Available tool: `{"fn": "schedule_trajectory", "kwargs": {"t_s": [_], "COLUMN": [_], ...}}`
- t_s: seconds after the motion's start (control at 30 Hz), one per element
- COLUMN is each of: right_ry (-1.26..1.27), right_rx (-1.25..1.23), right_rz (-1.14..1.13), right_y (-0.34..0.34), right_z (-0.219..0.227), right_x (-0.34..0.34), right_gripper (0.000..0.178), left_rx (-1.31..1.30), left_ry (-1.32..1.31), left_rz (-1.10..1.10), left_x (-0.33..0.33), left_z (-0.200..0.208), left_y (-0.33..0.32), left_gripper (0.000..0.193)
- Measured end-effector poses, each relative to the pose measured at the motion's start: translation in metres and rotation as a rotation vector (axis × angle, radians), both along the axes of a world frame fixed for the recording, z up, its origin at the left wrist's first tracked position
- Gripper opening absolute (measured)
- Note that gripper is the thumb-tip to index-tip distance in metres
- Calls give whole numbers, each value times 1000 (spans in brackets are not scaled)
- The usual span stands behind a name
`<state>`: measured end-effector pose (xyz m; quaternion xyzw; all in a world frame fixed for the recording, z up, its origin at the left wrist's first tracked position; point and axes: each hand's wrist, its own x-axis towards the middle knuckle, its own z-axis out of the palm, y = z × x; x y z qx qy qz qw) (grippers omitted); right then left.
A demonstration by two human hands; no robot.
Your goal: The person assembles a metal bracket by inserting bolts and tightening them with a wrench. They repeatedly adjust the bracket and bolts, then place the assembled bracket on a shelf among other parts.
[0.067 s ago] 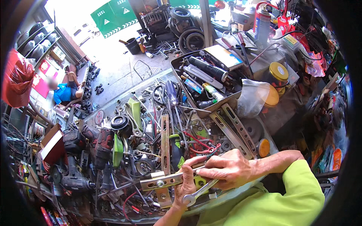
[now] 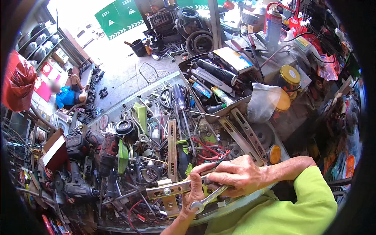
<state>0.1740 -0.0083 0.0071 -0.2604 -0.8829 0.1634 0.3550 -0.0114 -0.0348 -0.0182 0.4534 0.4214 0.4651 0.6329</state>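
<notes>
My left hand [image 2: 194,194] is closed round a slotted metal bracket [image 2: 158,192], its thumb pointing up along the near side. A bolt head [image 2: 167,192] sits in the bracket's slot near its left end, where a second slotted piece [image 2: 170,204] hangs below. My right hand [image 2: 239,177] is closed at the bracket's right end, fingers bent over it. From under these fingers runs a combination wrench [image 2: 213,196], its ring end lying by my left wrist. What the right fingertips pinch is hidden.
Tools and parts crowd the glass-topped bench: a red-black cordless drill [image 2: 105,150], an upright slotted bar [image 2: 172,150], more slotted rails [image 2: 241,137] and a metal tool tray [image 2: 231,107]. A yellow-lidded jar [image 2: 290,74] stands at right. Far left, a person in blue [image 2: 70,96] sits.
</notes>
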Motion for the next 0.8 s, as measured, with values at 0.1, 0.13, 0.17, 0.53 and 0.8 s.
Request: {"fn": "schedule_trajectory", "kwargs": {"t_s": [0.1, 0.13, 0.17, 0.53, 0.8], "right_ry": [28, 38, 48, 7, -29], "right_rx": [-20, -19, -18, -54, -124], "right_rz": [-81, -68, -55, -62, 174], "right_y": [0, 0, 0, 1, 5], "right_z": [-8, -9, -12, -2, -7], "right_x": [-2, -2, -3, 0, 5], "right_gripper": [41, 43, 45, 42, 56], "left_rx": [-6, -10, -15, -40, -187], "left_ry": [-8, 2, 11, 45, 48], "left_rz": [1, -4, -9, -24, -51], "left_x": [1, 1, 1, 1, 1], "left_z": [-2, -2, -3, 1, 8], "left_y": [-1, 0, 1, -1, 3], "left_gripper": [63, 62, 62, 62, 73]}}
